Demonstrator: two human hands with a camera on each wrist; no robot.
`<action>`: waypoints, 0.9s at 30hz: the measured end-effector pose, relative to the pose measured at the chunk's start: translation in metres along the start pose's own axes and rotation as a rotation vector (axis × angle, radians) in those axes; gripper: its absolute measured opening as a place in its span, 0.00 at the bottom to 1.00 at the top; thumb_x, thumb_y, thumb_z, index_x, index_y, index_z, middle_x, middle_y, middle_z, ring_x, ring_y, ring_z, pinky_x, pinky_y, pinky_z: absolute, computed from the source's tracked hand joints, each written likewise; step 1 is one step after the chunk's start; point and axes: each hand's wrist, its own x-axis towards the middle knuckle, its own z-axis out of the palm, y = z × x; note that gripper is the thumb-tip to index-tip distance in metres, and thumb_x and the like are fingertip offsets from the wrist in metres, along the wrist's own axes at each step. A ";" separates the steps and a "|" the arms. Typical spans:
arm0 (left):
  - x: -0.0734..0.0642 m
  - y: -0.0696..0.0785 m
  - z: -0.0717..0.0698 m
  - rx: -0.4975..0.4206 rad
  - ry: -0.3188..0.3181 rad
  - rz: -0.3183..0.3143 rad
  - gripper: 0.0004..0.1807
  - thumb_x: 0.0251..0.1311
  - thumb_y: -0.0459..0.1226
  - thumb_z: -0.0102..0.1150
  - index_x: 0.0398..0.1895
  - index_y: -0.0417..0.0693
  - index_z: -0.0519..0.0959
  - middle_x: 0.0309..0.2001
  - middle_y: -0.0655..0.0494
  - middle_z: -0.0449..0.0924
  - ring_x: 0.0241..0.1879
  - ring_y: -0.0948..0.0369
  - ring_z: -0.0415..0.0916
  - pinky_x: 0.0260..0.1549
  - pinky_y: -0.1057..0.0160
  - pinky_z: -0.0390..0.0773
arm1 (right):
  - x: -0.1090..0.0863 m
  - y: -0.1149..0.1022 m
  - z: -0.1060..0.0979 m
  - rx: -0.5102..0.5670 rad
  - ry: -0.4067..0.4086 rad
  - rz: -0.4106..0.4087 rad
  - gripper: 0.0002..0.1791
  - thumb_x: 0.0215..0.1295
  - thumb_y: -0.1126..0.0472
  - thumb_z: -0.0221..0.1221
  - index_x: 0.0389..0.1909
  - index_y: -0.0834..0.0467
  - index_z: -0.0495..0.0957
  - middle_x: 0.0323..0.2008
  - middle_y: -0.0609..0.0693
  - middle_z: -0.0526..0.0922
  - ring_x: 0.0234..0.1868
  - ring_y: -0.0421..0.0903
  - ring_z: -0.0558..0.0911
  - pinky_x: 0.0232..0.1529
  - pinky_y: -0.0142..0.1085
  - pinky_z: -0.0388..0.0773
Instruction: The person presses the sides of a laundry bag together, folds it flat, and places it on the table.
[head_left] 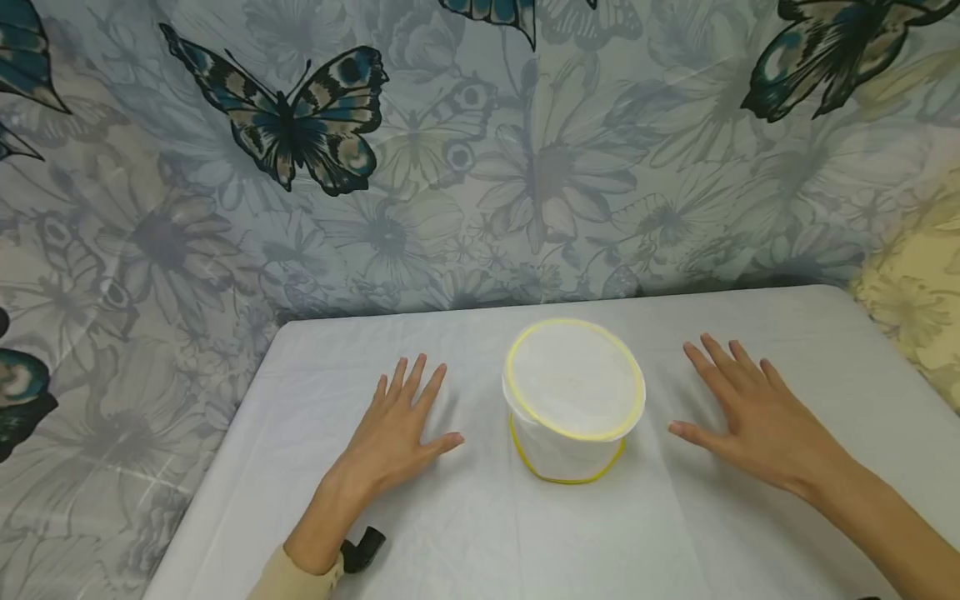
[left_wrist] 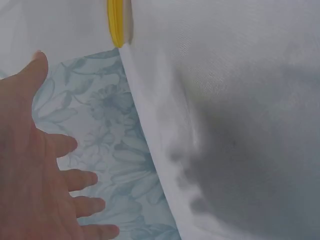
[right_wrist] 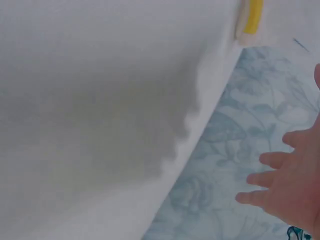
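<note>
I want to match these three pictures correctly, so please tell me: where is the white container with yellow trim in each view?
Head: the white container is whole, slightly right of centre.
Left wrist: upper left, cut off by the frame, yellow trim showing.
Right wrist: upper right, also cut off.
Shared landmark: the flowered backdrop.

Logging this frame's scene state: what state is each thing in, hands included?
Left hand: fingers spread, empty, left of the case and apart from it.
Right hand: fingers spread, empty, right of the case and apart from it.
Case: upright on the tablecloth, top covered; fastening can't be made out.
Tablecloth: spread over the tabletop, faintly creased.
</note>
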 end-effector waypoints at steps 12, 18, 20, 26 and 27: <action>0.002 0.009 -0.013 0.029 0.080 0.104 0.52 0.61 0.71 0.46 0.81 0.59 0.42 0.80 0.49 0.43 0.78 0.47 0.38 0.72 0.42 0.50 | 0.005 -0.017 -0.018 0.101 0.046 0.003 0.55 0.58 0.40 0.68 0.80 0.44 0.46 0.77 0.54 0.54 0.75 0.62 0.54 0.61 0.69 0.59; 0.007 0.014 -0.024 0.017 0.159 0.209 0.50 0.63 0.69 0.47 0.81 0.60 0.43 0.79 0.53 0.48 0.75 0.51 0.53 0.69 0.46 0.60 | 0.008 -0.029 -0.028 0.113 0.060 -0.016 0.55 0.57 0.41 0.69 0.80 0.40 0.46 0.75 0.55 0.58 0.72 0.62 0.60 0.53 0.68 0.67; 0.009 0.015 -0.026 0.006 0.191 0.247 0.49 0.64 0.68 0.48 0.81 0.59 0.45 0.78 0.53 0.51 0.73 0.52 0.57 0.67 0.47 0.63 | 0.009 -0.031 -0.031 0.109 0.059 -0.016 0.55 0.57 0.41 0.69 0.80 0.39 0.46 0.74 0.56 0.60 0.71 0.62 0.63 0.51 0.67 0.68; 0.014 0.019 -0.030 -0.019 0.246 0.301 0.49 0.63 0.67 0.50 0.81 0.56 0.48 0.77 0.53 0.54 0.72 0.53 0.59 0.66 0.48 0.64 | 0.011 -0.038 -0.034 0.109 0.056 -0.018 0.54 0.58 0.42 0.69 0.79 0.38 0.47 0.71 0.58 0.64 0.66 0.63 0.68 0.46 0.67 0.72; 0.015 0.020 -0.031 -0.022 0.254 0.305 0.49 0.63 0.66 0.51 0.80 0.55 0.49 0.76 0.53 0.55 0.72 0.53 0.59 0.66 0.48 0.64 | 0.011 -0.039 -0.035 0.112 0.057 -0.021 0.54 0.58 0.42 0.69 0.79 0.39 0.47 0.70 0.58 0.65 0.65 0.62 0.69 0.45 0.67 0.72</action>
